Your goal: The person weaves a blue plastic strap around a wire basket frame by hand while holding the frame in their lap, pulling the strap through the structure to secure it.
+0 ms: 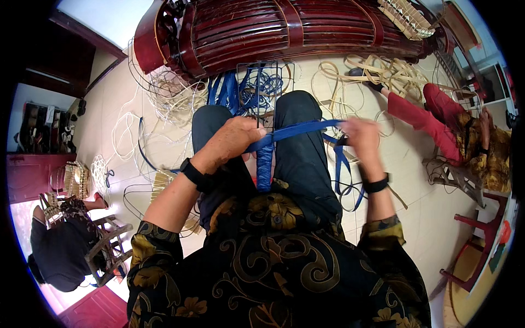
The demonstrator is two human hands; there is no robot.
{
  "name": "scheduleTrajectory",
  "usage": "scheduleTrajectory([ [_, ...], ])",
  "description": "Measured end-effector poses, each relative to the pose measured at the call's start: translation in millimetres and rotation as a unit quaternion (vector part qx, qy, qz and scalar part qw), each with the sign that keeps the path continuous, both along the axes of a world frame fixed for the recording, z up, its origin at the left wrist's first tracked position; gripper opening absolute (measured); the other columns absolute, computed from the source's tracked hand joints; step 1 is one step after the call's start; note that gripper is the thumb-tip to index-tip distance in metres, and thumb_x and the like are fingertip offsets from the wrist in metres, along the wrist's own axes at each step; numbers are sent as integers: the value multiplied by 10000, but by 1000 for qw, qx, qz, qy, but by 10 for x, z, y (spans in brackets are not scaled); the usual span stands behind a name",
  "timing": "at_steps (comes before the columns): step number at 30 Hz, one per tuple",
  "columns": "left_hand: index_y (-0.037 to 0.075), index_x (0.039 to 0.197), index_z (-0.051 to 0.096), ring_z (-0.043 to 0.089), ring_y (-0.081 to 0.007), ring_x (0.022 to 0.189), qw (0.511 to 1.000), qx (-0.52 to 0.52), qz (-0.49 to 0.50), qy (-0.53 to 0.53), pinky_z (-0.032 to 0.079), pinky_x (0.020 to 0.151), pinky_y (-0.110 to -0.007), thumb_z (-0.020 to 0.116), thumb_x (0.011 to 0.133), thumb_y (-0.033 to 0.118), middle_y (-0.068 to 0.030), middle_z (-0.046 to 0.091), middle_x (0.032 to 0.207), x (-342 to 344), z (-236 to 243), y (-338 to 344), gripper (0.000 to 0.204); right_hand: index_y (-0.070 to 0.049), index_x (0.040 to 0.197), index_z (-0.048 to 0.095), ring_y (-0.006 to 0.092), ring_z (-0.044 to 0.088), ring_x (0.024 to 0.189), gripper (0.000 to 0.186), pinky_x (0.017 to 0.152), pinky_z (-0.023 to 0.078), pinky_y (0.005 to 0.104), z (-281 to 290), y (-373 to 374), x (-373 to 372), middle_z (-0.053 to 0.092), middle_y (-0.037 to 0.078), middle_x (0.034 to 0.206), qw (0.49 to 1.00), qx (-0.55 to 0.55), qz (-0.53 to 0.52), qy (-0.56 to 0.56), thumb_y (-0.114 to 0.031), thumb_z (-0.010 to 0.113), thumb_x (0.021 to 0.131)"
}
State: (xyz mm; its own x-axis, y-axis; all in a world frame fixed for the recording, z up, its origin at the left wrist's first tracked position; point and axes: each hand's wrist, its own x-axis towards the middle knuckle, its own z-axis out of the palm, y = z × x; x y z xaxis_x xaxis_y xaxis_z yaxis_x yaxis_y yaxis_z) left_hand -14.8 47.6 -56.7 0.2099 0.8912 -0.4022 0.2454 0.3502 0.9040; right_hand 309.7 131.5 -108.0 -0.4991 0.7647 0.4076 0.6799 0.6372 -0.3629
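On the pale tiled floor (pixel 404 175), a tangle of thin cream strips (pixel 170 97) sprawls toward ten o'clock. A black wire grid frame (pixel 258 82) sits at twelve. The blue-wrapped bar (pixel 264 170) is central, between the knees. The flat blue strap (pixel 306 128) spans from the left hand (pixel 232 139), at ten o'clock, pinching it by the bar, to the blurred right hand (pixel 361 135), toward three, gripping it.

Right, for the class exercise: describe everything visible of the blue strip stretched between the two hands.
The blue strip is a flat, slightly shiny band that looks like plastic. It runs nearly straight across the person's right thigh, rising a little toward the right. Its left part meets the blue-wrapped bar, by the fingers of the left hand; the right hand, blurred, holds it further along. Whether the blue loops hanging nearby belong to it cannot be told.
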Motion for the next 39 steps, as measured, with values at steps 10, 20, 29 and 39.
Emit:
scheduleTrajectory([
  [10,-4,735,642,585,-133,512,986,134,-81,59,464,458,-273,521,956,224,-62,642,657,-41,-113,47,339,-100,944,731,388,674,939,264,806,525,501,289,-202,3159,707,174,992,733,-117,-571,-350,-310,604,845],
  [20,10,718,615,541,-119,450,996,70,-36,35,445,426,-272,534,951,229,-52,629,639,-1,-58,16,330,-83,923,712,245,627,856,197,846,436,359,460,-141,-685,700,75,854,977,-147,148,37,-197,766,772],
  [29,37,738,648,545,-109,483,999,38,-22,32,420,434,-273,555,940,227,-39,622,631,-22,-74,9,293,-96,828,709,257,618,785,165,804,427,398,200,-18,8,660,75,771,999,-38,30,5,-260,697,831],
  [39,-31,778,611,652,-186,600,983,139,-90,78,495,590,-328,542,934,223,-109,627,659,84,106,30,306,-58,965,708,388,672,906,289,793,513,506,509,-268,3421,695,210,974,763,-74,-541,-346,-305,654,824],
])
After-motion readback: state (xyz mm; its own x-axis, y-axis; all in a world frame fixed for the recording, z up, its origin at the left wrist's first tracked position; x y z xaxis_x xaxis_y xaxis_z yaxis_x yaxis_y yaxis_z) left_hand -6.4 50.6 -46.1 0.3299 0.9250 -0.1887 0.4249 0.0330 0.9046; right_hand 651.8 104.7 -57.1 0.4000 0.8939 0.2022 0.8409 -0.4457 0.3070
